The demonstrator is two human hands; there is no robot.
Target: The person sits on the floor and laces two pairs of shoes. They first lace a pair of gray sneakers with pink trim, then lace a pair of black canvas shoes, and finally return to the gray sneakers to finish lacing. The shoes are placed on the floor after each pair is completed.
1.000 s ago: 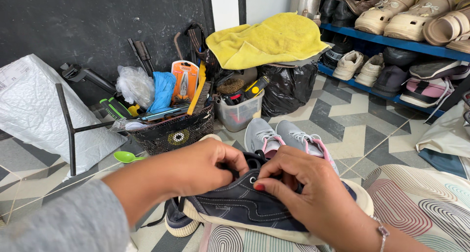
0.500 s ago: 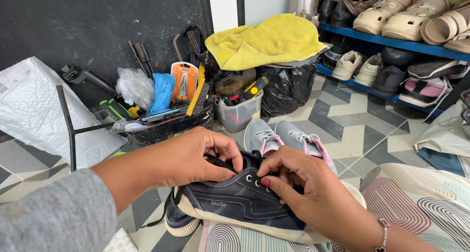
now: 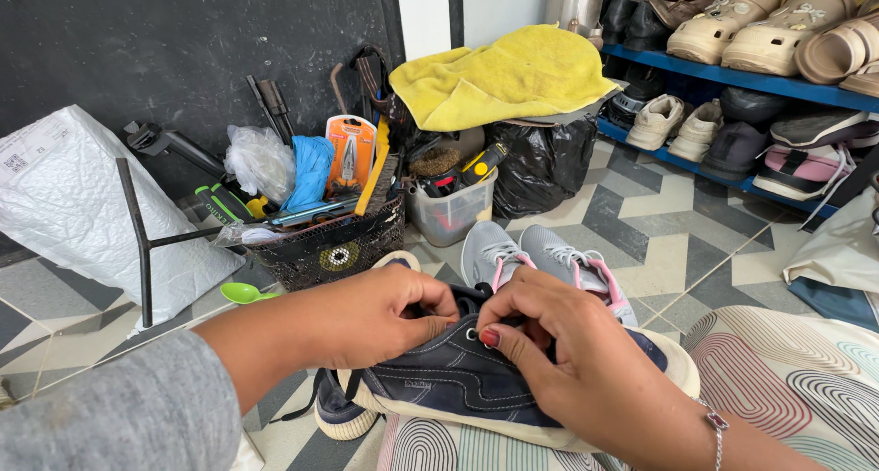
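Note:
A navy sneaker (image 3: 458,379) with a cream sole lies on its side low in the middle of the view, over a patterned mat (image 3: 806,379). My left hand (image 3: 371,315) pinches the dark lace at the shoe's eyelets. My right hand (image 3: 568,361) rests on the upper, its fingertips pinching the lace at the same spot. A second navy sneaker (image 3: 343,411) peeks out beneath, with a loose lace trailing left.
A pair of grey sneakers with pink trim (image 3: 540,256) stands just behind. Further back are a black basket of tools (image 3: 330,242), a clear plastic box (image 3: 453,210), a black bag under a yellow towel (image 3: 513,73), and a blue shoe rack (image 3: 760,82) at right. A white padded bag (image 3: 82,215) leans at left.
Both hands have stayed at the lace area; the fingers have shifted slightly along the eyelets and the shoe has tilted a little.

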